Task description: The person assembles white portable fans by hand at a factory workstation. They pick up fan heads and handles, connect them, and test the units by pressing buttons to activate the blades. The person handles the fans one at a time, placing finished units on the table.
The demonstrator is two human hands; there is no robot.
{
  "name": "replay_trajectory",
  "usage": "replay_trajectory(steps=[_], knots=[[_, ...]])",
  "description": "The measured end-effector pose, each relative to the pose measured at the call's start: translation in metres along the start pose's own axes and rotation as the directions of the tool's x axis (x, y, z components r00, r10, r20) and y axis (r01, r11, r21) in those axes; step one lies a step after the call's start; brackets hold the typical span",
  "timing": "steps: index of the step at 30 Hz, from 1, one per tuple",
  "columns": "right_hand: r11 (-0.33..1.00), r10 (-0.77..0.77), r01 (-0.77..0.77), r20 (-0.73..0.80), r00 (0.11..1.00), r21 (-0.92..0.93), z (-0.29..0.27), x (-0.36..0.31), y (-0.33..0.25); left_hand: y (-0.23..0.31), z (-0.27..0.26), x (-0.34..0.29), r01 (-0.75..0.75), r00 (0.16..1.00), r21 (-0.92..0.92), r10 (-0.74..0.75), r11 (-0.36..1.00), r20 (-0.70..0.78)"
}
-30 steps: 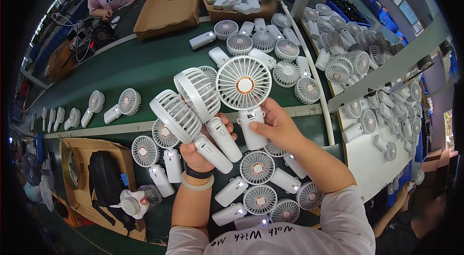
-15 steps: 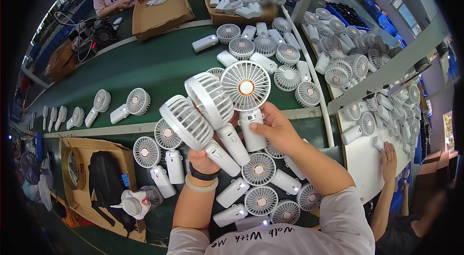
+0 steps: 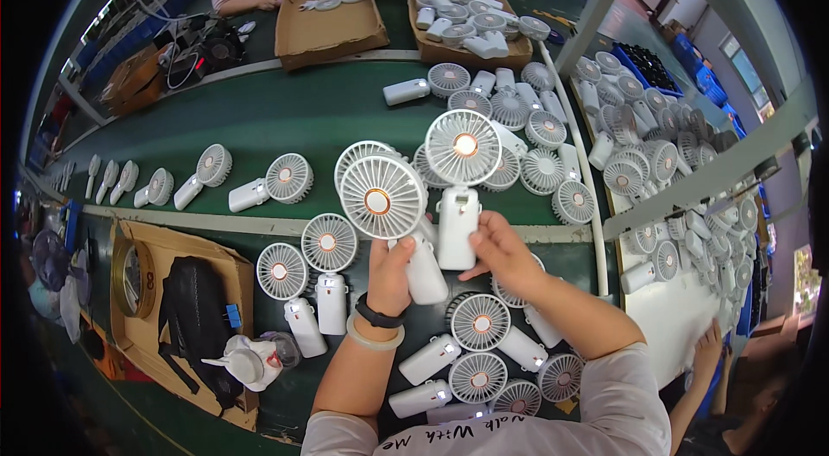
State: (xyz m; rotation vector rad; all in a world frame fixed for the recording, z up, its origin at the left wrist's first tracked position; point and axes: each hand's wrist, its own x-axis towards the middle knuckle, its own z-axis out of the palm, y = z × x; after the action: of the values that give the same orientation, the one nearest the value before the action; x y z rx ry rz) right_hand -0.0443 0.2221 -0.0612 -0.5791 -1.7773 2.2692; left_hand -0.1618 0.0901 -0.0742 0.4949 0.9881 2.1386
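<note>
Three white handheld fans are held up in the middle over the workbench. My left hand (image 3: 390,276) is closed around two of them; the front fan (image 3: 425,273) faces me with its round grille and copper-coloured centre. The other fan (image 3: 354,155) is mostly hidden behind it. At the right, my right hand (image 3: 508,259) grips the side of a third fan's handle (image 3: 458,231), its fingertips partly behind it. That fan stands upright, a small display near the top of its handle. Beneath my hands lie several more fans (image 3: 480,322), some with lit displays.
A green conveyor belt (image 3: 164,141) carries spaced fans at left and a cluster at right. A carton (image 3: 138,231) holds a black bag and tape roll; a white bottle (image 3: 250,365) is beside it. Across the belt, a person in pink reaches toward a fan box (image 3: 518,59). More fans cover the right table (image 3: 682,326).
The two fans in my left hand have turned from sideways to facing me. My right hand has shifted to the handle's side. The person opposite has stretched an arm toward the fan box.
</note>
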Motion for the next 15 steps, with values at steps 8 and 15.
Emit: replay_trajectory(steps=[8, 15], knots=[[0.986, -0.151, 0.164, -0.311, 0.939, 0.016, -0.048, 0.143, -0.043, 0.003, -0.015, 0.008, 0.104, 0.962, -0.539, 0.053, 0.836, 0.268], [0.502, -0.746, 0.324, -0.212, 0.631, -0.802, -0.118, 0.252, -0.084, 0.006, -0.009, 0.009, 0.185, 0.928, -0.533, 0.031, 0.826, 0.370]])
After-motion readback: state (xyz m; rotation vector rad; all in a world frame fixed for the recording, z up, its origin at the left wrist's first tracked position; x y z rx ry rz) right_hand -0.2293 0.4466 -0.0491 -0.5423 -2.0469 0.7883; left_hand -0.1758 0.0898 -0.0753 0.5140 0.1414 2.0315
